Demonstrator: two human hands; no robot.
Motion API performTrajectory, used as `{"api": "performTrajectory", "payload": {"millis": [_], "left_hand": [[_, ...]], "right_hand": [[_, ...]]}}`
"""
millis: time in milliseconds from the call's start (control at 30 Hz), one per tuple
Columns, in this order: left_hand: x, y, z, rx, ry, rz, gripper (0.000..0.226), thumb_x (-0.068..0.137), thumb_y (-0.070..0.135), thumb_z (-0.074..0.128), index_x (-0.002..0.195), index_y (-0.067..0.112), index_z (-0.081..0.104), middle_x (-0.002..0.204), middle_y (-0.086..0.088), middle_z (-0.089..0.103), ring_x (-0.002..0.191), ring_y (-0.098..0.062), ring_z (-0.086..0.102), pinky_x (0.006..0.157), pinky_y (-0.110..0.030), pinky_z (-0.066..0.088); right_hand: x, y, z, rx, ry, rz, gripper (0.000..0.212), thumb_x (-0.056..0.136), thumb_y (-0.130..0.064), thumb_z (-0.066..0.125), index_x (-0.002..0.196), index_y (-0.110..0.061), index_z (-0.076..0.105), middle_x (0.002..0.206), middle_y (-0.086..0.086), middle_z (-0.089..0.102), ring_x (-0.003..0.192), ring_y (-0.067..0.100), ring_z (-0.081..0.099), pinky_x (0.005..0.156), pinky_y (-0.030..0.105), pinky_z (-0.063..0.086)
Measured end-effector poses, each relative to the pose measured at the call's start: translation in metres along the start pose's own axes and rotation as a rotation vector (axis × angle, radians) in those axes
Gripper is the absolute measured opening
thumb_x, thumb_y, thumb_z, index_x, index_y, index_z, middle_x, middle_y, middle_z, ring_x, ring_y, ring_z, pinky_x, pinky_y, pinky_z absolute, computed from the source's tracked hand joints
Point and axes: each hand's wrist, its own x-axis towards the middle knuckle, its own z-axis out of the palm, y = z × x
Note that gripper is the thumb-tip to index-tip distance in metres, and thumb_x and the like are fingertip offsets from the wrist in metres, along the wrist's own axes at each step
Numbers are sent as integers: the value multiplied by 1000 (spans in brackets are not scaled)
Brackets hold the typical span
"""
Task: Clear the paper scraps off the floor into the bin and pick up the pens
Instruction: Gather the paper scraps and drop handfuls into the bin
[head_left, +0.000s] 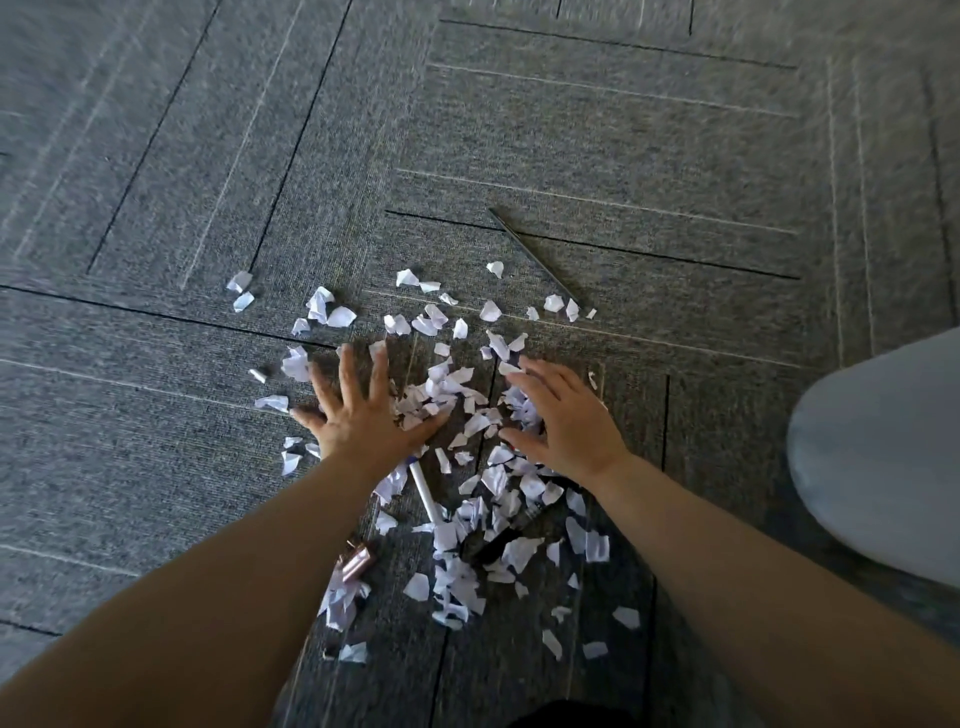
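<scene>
Several torn white paper scraps (457, 395) lie scattered over the grey carpet. My left hand (363, 410) rests flat on the floor at the left of the pile, fingers spread. My right hand (561, 421) lies palm down on the scraps at the right, fingers apart. Between my forearms lie a white pen (423, 491) and a black pen (511, 535), partly covered by scraps. A pink metallic pen (356, 561) shows beside my left forearm. A thin dark pen (535, 257) lies farther away, beyond the scraps. No bin is in view.
Grey carpet tiles (623, 145) with thin line patterns cover the whole floor. A pale grey rounded shape (883, 457), possibly my knee, fills the right edge. A dark shape (571, 714) sits at the bottom edge.
</scene>
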Motion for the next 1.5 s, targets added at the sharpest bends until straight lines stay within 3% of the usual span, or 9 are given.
{"api": "performTrajectory", "payload": {"millis": [300, 433, 500, 567, 767, 1000, 1133, 1267, 1500], "left_hand": [[-2, 4, 2, 79, 71, 461, 82, 83, 66, 29, 132, 34, -28, 152, -6, -22, 139, -30, -16, 109, -46, -9], [0, 10, -5, 70, 130, 476, 62, 90, 52, 37, 142, 35, 7, 149, -7, 12, 130, -29, 24, 108, -44, 25], [-2, 14, -5, 56, 143, 479, 48, 92, 40, 42, 136, 32, 24, 140, -8, 26, 121, -26, 34, 101, -40, 35], [-3, 16, 0, 66, 138, 452, 43, 92, 24, 47, 131, 26, 30, 134, -8, 32, 116, -23, 39, 98, -37, 41], [-1, 22, -4, 4, 132, 458, 30, 93, 13, 45, 122, 14, 35, 118, -4, 47, 98, -17, 52, 82, -29, 47], [-16, 45, -67, -90, 190, 613, 28, 97, 25, 36, 117, 6, 41, 106, -11, 57, 72, -20, 50, 61, -31, 37], [-25, 74, -116, -159, 258, 691, 26, 97, 25, 37, 110, 4, 43, 100, -17, 60, 76, -30, 56, 59, -32, 34], [-63, 119, -168, -225, 290, 857, 26, 96, 26, 38, 107, 4, 46, 93, -14, 58, 78, -33, 58, 59, -36, 39], [-142, 210, -236, -377, 385, 1154, 27, 95, 28, 42, 101, 2, 49, 97, -21, 61, 82, -39, 57, 58, -32, 30]], "right_hand": [[39, -22, -1, -185, -226, 27, 100, 70, -76, 41, 136, -37, -22, 146, -2, -29, 138, 22, -21, 111, 42, -10], [44, -19, -4, -220, -177, 40, 83, 77, -64, 50, 143, -27, 17, 155, 7, 10, 140, 32, 9, 113, 50, 12], [40, -17, -2, -269, -54, 0, 61, 74, -41, 70, 123, -13, 49, 132, 18, 47, 117, 39, 44, 97, 50, 42], [33, -16, 1, -294, 35, -17, 44, 66, -24, 79, 100, -7, 57, 104, 19, 59, 90, 36, 57, 75, 42, 53], [17, -14, -7, -150, 130, 52, 23, 82, -21, 66, 88, -1, 55, 80, 18, 61, 61, 31, 58, 43, 33, 48], [0, -36, -65, 102, 349, 312, 28, 93, -25, 50, 91, 2, 52, 73, 7, 45, 62, 23, 40, 57, 30, 27], [-24, -49, -115, 171, 470, 383, 24, 93, -23, 50, 96, 0, 53, 73, 9, 51, 62, 26, 47, 56, 31, 31], [-68, -62, -173, 207, 602, 446, 23, 92, -20, 51, 103, 0, 55, 97, 12, 63, 81, 25, 59, 62, 26, 47], [-148, -77, -270, 41, 926, 516, 18, 90, -15, 54, 85, 2, 54, 80, 21, 63, 70, 19, 53, 60, 21, 30]]}}
